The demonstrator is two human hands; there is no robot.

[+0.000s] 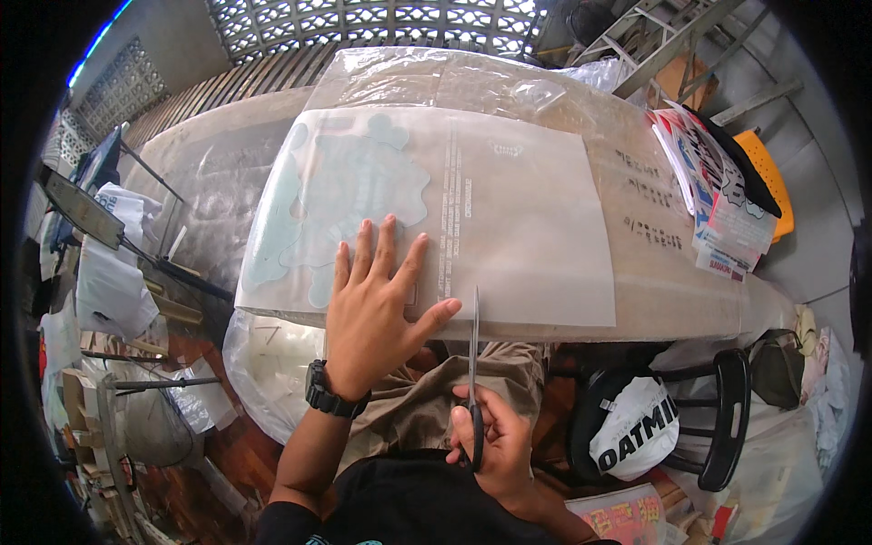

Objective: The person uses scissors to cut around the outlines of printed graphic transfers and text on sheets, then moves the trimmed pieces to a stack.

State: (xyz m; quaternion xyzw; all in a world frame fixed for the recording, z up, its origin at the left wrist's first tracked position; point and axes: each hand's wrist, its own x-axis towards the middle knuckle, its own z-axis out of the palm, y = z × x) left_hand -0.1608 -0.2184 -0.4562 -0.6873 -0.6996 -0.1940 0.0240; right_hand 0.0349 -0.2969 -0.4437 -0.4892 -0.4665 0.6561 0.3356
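A large translucent sheet (527,218) with pale teal cut-out shapes (350,182) on its left half lies on the work table (672,291). My left hand (377,304) presses flat on the sheet near its front edge, fingers spread; a black watch sits on that wrist. My right hand (495,440) grips a pair of black-handled scissors (474,359), blades pointing away from me and reaching the sheet's front edge just right of my left thumb. The blades look nearly closed.
A stack of printed sheets (718,200) and an orange object (767,177) lie at the table's right end. A black stool with a white bag (636,427) stands at my right. Plastic bags and clutter (118,291) fill the floor on the left.
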